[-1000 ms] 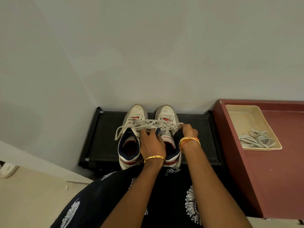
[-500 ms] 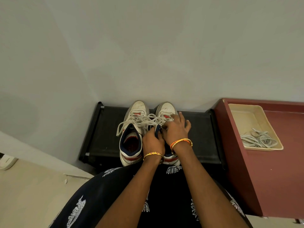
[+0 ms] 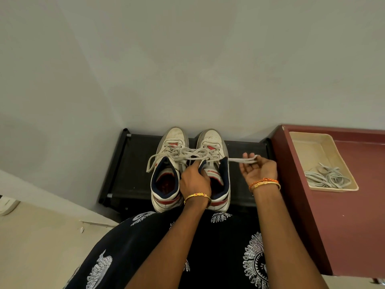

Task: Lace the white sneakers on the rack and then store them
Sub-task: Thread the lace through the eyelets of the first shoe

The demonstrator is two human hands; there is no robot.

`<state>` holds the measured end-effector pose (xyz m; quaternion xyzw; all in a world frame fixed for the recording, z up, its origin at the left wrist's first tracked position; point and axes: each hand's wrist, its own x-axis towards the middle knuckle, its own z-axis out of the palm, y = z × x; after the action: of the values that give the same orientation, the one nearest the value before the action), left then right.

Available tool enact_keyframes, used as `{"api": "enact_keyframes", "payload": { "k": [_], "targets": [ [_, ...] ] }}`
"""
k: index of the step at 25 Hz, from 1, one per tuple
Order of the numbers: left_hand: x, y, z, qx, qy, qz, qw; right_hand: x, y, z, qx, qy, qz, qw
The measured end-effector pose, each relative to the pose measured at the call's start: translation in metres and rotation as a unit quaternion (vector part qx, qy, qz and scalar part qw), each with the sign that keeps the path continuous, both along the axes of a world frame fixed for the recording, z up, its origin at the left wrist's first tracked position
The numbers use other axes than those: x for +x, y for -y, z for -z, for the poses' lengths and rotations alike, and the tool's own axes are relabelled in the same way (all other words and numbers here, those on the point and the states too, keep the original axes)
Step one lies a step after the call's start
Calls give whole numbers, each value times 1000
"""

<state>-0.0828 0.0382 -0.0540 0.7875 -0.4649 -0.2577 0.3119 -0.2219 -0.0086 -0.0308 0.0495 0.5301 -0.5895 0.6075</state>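
Observation:
Two white sneakers with navy collars and red trim stand side by side on a black rack (image 3: pixel 129 170), toes to the wall: the left sneaker (image 3: pixel 168 163) and the right sneaker (image 3: pixel 216 155). Grey-white laces cross loosely over both. My left hand (image 3: pixel 194 180) grips the inner collar and tongue of the right sneaker. My right hand (image 3: pixel 257 170), palm up to the right of the shoes, pinches a lace end (image 3: pixel 239 159) drawn taut from the right sneaker.
A maroon cabinet (image 3: pixel 343 226) stands right of the rack. On it is a cream tray (image 3: pixel 300 142) with several loose laces (image 3: pixel 327 177). The wall is just behind the rack. My dark patterned garment fills the foreground.
My right hand has left the right sneaker's eyelets and moved out to the right, drawing a lace end taut. My left hand stays on the sneaker's collar.

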Motion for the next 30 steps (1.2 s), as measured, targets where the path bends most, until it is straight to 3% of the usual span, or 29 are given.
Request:
{"api": "enact_keyframes", "payload": {
  "k": [1,2,3,4,5,6,7,9,10,12,17,20,22,25,27,30],
  "targets": [
    [0,0,1,0,-4,1,1000,7,0,3,-4,-93,-38,995],
    [1,0,1,0,-7,3,1000,13,0,6,-22,-263,-106,959],
    [1,0,2,-1,-9,5,1000,21,-1,9,-63,-446,-189,873],
    [2,0,2,-5,-12,6,1000,29,-3,11,-109,-588,-271,754],
    [2,0,3,-12,-16,6,1000,38,-4,11,-127,-672,-339,646],
    [2,0,3,-18,-20,5,1000,46,-4,11,-120,-716,-389,568],
    [1,0,3,-23,-25,5,999,54,-5,12,-105,-743,-417,513],
    [2,-1,2,-27,-29,6,999,65,-9,15,-80,-768,-431,466],
    [2,-1,2,-29,-31,7,999,68,-10,14,-75,-771,-428,466],
    [2,0,3,-30,-33,8,999,66,-12,13,-80,-759,-407,501],
    [0,0,2,-19,-10,3,1000,42,-13,7,-114,-633,-328,692],
    [-1,-1,-2,-22,-10,-1,1000,37,-9,10,-141,-577,-291,750],
    [-1,-1,-4,-7,5,9,1000,39,-6,11,-165,-550,-261,776],
    [-1,0,-11,40,68,59,995,41,2,14,-160,-544,-242,787],
    [5,3,-19,84,127,101,983,40,9,16,-159,-535,-246,793],
    [15,1,-32,157,145,173,961,36,21,12,-154,-516,-212,815]
  ]
}}
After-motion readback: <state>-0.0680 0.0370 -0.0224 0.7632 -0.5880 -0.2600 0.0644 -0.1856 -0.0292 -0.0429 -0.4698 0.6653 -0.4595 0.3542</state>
